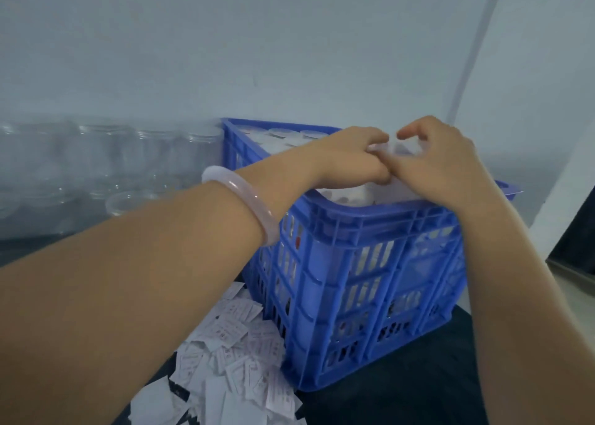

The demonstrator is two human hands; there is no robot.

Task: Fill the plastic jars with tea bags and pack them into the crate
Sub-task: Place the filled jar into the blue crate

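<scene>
Jar: you've got the jar [406, 150] just above the crate [370, 263], over its near rim, with packed jars [283, 133] showing at the crate's far corner.
Left hand: your left hand [351, 157] has its fingers curled round the jar's side, gripping.
Right hand: your right hand [441, 163] is clasped over the top, probably on the lid, though blur hides the edge.
Handling: light, smooth, thin-walled (tea bags weigh next to nothing). Hold the lid rim and lower wall, and don't squeeze.
Tea bags: the tea bags [244, 360] lie in a loose heap at the crate's front-left corner.
Empty jars: the empty jars [128, 157] stand left of the crate.
</scene>
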